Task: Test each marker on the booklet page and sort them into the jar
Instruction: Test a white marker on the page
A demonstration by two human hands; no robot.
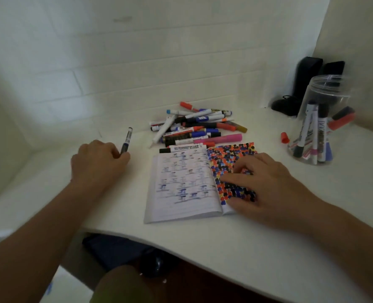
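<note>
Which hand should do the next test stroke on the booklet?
Left. The left hand already grips a marker just left of the booklet. The right hand lies flat on the dotted right page, pinning the booklet, with no marker in it.

One open booklet lies on the desk and serves as the reference point. Behind it, touching its far edge: one heap of markers, more than fifteen, exact count not determinable owing to overlap. Left of the booklet: one marker, held in the left hand. Right of the booklet: one clear jar with at least six markers inside; one loose red cap lies between booklet and jar. Two hands in view; the right hand rests on the booklet's right page. Behind the jar: two dark upright objects.
</note>
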